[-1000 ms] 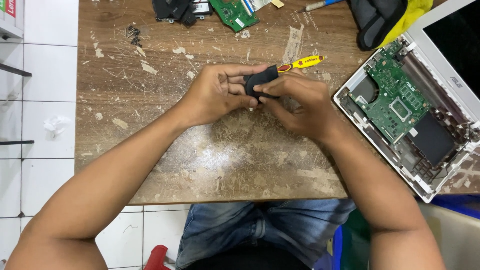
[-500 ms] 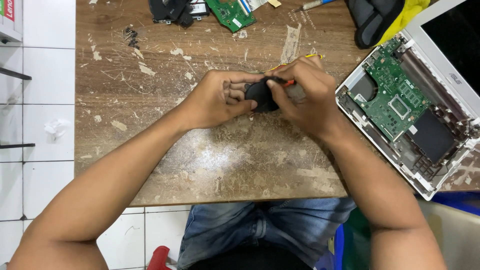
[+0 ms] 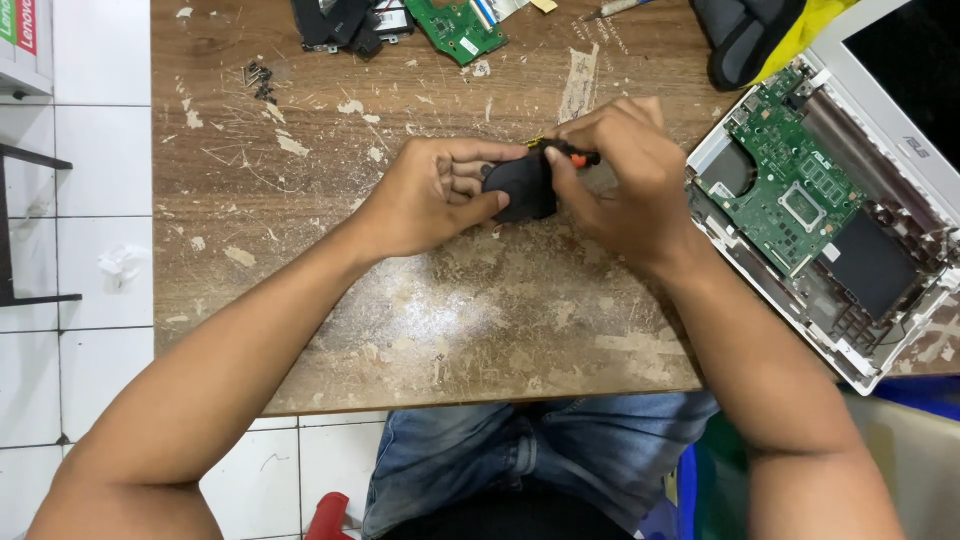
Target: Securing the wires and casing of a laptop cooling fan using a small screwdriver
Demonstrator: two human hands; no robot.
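Over the middle of a worn wooden table (image 3: 400,330), my left hand (image 3: 430,195) grips a small black fan-like part (image 3: 522,187) by its left side. My right hand (image 3: 625,175) presses against the part's right side and holds a small screwdriver (image 3: 580,156) with an orange and yellow handle, mostly hidden under the fingers. The two hands touch around the part. The screwdriver's tip is hidden.
An opened white laptop (image 3: 850,330) with a bare green circuit board (image 3: 790,195) lies at the right. At the far edge lie a green board (image 3: 462,22), black parts (image 3: 340,22), a black and yellow bag (image 3: 760,35) and several loose screws (image 3: 260,82). White floor tiles lie at the left.
The screwdriver lay on the table beside the hands; my right hand has picked it up and brought it to the black part, which my left hand has turned slightly.
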